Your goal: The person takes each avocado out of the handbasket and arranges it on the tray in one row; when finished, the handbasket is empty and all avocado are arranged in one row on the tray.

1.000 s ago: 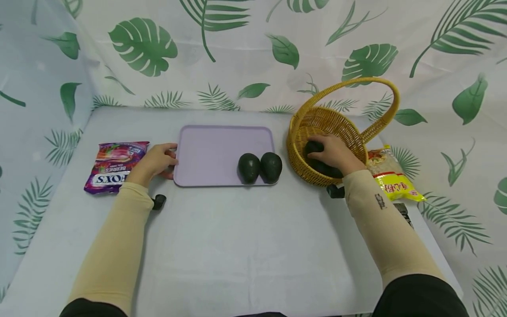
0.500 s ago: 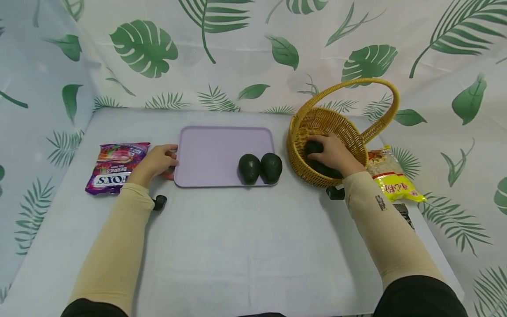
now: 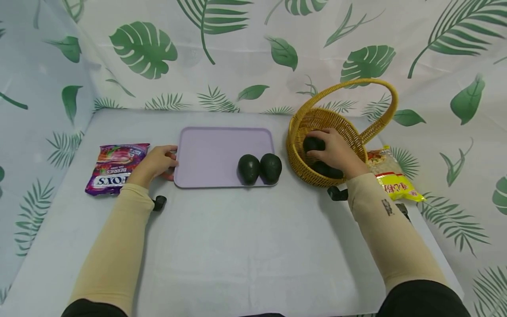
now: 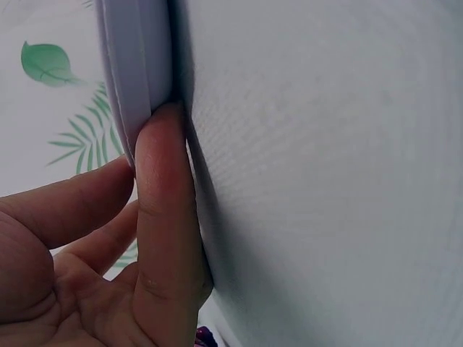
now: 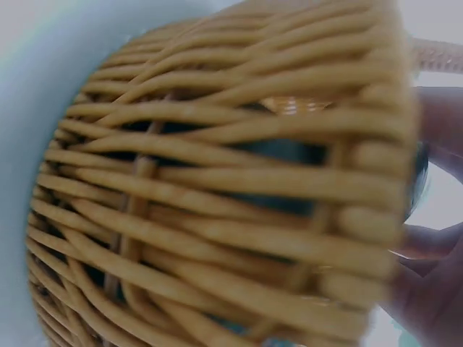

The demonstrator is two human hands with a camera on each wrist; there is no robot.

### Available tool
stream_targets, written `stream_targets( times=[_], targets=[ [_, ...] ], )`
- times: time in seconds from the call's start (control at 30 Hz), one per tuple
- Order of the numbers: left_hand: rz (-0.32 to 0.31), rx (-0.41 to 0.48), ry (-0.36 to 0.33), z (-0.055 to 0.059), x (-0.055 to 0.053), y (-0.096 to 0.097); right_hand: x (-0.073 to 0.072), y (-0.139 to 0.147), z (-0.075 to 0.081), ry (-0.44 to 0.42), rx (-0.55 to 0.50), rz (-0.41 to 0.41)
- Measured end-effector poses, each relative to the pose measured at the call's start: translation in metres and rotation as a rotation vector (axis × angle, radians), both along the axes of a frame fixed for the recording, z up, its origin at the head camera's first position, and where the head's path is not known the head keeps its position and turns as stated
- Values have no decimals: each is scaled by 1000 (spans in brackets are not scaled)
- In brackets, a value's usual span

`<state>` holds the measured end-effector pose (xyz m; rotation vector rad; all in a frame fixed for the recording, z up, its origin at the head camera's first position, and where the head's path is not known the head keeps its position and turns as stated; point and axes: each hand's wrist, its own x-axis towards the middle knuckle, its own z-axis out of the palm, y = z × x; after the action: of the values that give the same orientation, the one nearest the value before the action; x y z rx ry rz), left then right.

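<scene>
My left hand point(image 3: 156, 163) holds the left edge of a lilac tray point(image 3: 210, 154), thumb at the rim and a finger under it in the left wrist view. Two dark green avocados point(image 3: 248, 169) lie side by side at the tray's lower right corner. To the right stands a yellow wicker basket point(image 3: 295, 152) with a tall handle. Inside it my right hand point(image 3: 336, 152) grips an avocado point(image 3: 313, 144), fingers curled over it. Another avocado point(image 3: 326, 170) lies beneath that hand. In the right wrist view the basket's woven wall point(image 5: 217, 188) covers most of the inside.
A purple candy bag point(image 3: 116, 167) lies beside the left wrist. Right of the basket is a yellow and clear food bag point(image 3: 396, 176), partly behind the right forearm. A small dark packet point(image 3: 403, 209) shows past that sleeve. The leaf-print backdrop rises behind the white table point(image 3: 237, 246).
My right hand has lifted slightly with its avocado, which now shows apart from the other one in the basket. The left hand and the tray have stayed in place.
</scene>
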<state>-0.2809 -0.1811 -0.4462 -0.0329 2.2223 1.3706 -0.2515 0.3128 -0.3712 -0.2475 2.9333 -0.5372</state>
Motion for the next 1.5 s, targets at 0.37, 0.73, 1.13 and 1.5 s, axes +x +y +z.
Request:
stream_targets(
  times=[0.37,0.73,1.13,1.5],
  targets=[
    [2,6,-4,0,0,0,21,-11,18,70,-21,43],
    [1,9,-6,1,0,0,53,-34,36,119,-44,82],
    [-12,-4,-1,3,1,1,77,-58,40,201,-106,197],
    [-15,11,11,2,0,0,71,-83,29,172,-181,254]
  ],
)
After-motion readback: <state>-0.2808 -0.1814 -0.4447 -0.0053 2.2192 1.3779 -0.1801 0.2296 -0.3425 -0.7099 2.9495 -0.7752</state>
